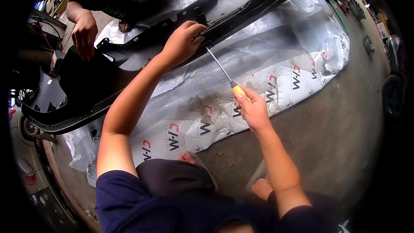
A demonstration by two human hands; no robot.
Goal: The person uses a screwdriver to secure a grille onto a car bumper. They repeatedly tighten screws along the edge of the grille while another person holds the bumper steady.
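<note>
A long black car bumper (pixel 241 22) lies at a slant across the upper part of the head view, its hollow inner side partly showing. My left hand (pixel 183 43) is at its near edge, the fingers bent over the rim and the thumb on the near side. In my right hand (pixel 254 111) is a screwdriver (pixel 239 91) with a yellow and black handle, held by closed fingers. Its thin metal shaft points up and to the left, and the tip is at the bumper's near edge, just right of my left hand. Whether the tip touches the edge I cannot tell.
Silvery foil sheeting (pixel 284 75) with printed marks is spread under the bumper on the concrete floor (pixel 327 116). Across the bumper a co-worker's hand (pixel 84 34) hangs over its left part. A tyre (pixel 392 95) stands far right; a car (pixel 28 159) is at the left.
</note>
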